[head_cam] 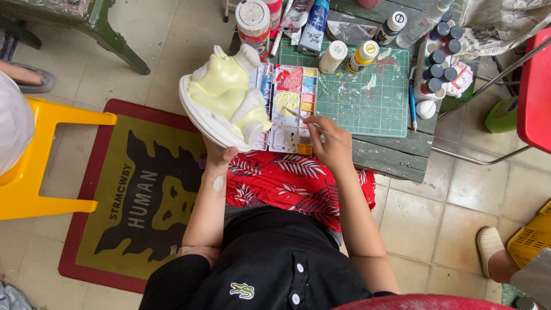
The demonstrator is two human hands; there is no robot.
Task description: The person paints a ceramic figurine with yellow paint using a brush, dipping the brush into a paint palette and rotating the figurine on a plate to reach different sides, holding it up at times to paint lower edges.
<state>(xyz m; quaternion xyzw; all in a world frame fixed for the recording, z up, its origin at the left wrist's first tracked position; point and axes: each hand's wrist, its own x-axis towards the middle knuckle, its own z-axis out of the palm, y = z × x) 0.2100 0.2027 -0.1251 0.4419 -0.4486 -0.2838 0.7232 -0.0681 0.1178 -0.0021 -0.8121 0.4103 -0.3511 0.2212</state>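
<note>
Figurine: I count one pale yellow and white plaster figurine (229, 97), held up over the left edge of the worktop (396, 152), just beside the palette.
Left hand: my left hand (218, 158) grips the figurine from underneath; the fingers are closed on its base, mostly hidden behind it.
Right hand: my right hand (330, 143) has its fingers pinched shut around one thin paintbrush (298, 116), well clear of the figurine.
Brush tip: it rests in a pale yellow well of the palette, to the right of the figurine.
Palette: one open watercolour palette (295, 109) with many small colour wells.
Mat: one green cutting mat (359, 92), spattered with paint.
Small bottles: I make out about seven dark-capped paint bottles (439, 57) clustered at the mat's right edge, and two more (347, 55) on the mat, one white and one yellow.
Surroundings: one yellow stool (40, 161) to the left, one printed floor mat (138, 201) below it.
</note>
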